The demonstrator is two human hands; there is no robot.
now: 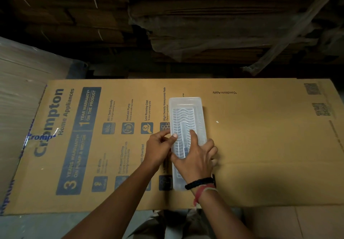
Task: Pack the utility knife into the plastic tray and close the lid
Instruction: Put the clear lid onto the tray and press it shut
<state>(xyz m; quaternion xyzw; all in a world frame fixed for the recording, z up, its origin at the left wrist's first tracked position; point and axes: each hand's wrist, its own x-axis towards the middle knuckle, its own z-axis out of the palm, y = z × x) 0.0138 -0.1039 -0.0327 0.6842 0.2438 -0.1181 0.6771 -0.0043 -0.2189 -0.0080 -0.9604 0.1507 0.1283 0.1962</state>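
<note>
Looking down past our forearms, we see a long, clear plastic tray [187, 125] lying lengthwise on a flattened cardboard carton [260, 145] printed with dark blue panels and lettering. The tray is translucent and glossy, rectangular with rounded corners, and its upper face carries a moulded pattern of wavy ribs. The cardboard is matte tan, creased along a fold near our right wrist.

Through the plastic we make out the utility knife [183, 138] — a slim, straight bar running along the tray's middle, dark at its near end. Whether the lid is fully seated we cannot tell; the clear layers blur together. The tray's near end is partly covered by our right wrist, and its far end is hazy in the dim light. Behind the carton, stacked brown cardboard and crumpled plastic wrap sink into shadow, and pale wrapped sheets are cut off at the left edge.

Our left hand [159, 145] comes in from the left, fingers curled, thumb tip pressed against the tray's left rim. Our right hand [195, 156] lies across the tray's near half with fingers spread — index finger stretched flat on top beside the knife, the other fingers wrapped over the right rim. A black woven band [200, 182] and a red thread [202, 192] circle the right wrist.
</note>
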